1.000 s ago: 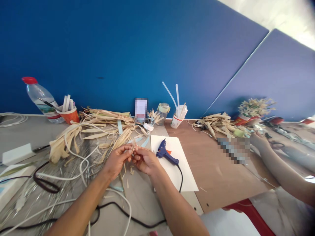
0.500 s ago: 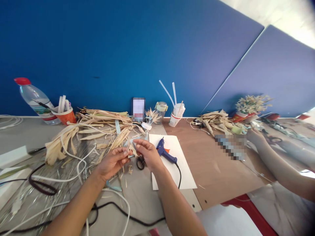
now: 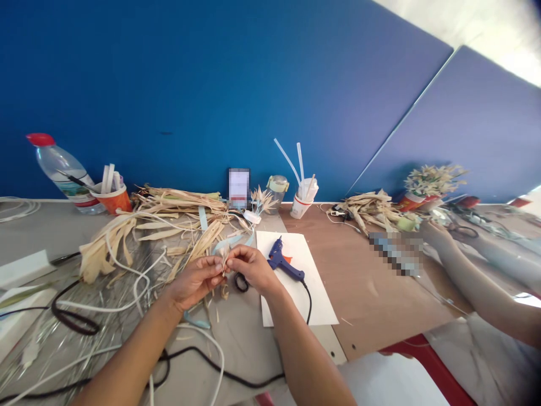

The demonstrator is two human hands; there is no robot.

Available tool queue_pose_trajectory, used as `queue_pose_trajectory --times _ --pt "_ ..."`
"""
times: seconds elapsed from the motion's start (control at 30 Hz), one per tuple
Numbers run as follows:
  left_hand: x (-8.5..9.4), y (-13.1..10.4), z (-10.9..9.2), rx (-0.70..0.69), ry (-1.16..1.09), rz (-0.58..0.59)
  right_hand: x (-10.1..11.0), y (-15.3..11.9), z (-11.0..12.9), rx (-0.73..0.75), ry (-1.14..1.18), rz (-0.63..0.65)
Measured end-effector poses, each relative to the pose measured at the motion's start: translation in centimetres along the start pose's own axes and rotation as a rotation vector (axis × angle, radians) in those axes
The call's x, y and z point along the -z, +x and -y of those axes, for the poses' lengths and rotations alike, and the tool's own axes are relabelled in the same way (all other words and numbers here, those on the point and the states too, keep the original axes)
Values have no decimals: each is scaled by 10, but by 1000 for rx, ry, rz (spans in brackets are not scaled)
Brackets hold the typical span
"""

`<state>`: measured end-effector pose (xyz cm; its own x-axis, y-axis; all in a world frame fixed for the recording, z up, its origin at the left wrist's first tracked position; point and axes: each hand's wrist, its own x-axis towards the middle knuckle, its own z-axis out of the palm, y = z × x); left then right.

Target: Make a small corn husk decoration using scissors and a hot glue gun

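Between my fingertips is a small, pale piece of dried corn husk (image 3: 224, 251), gathered to a narrow base. My left hand (image 3: 198, 279) pinches it from the left. From the right, the thumb and fingers of my right hand (image 3: 252, 267) close on its lower end. Black scissor handles (image 3: 241, 283) show just below my right hand, the blades hidden. A blue hot glue gun (image 3: 287, 263) lies on a white sheet of paper (image 3: 304, 299) right of my hands. Loose husk strips (image 3: 207, 239) lie behind my left hand.
Dried husks (image 3: 181, 200) are heaped at the back beside an orange cup (image 3: 113, 200) and a water bottle (image 3: 67, 175). A phone (image 3: 239, 188) leans on the blue partition. White cables (image 3: 139, 282) cross the left side. A co-worker's arm (image 3: 469, 270) reaches in at right.
My right hand has moved slightly down and left, its fingers now pinching the base of the husk piece. My left hand keeps its hold.
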<state>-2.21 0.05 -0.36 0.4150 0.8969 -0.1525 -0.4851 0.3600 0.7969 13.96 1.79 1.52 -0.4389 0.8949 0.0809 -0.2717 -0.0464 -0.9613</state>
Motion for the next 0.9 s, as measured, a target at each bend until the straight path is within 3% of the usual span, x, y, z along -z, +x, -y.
queue_pose_trajectory --times 0.27,0.47,0.73,0.9 --pt "-6 1 0 24 69 -54 -1 4 -6 3 -186 -199" --pt "-9 3 5 -50 296 -150 -3 6 -11 -10 -285 -305" --pt "-13 3 5 -139 523 -163 -3 8 -20 -84 -142 -379" --pt "-11 4 5 -113 376 -150 -2 7 -13 -166 35 -269"
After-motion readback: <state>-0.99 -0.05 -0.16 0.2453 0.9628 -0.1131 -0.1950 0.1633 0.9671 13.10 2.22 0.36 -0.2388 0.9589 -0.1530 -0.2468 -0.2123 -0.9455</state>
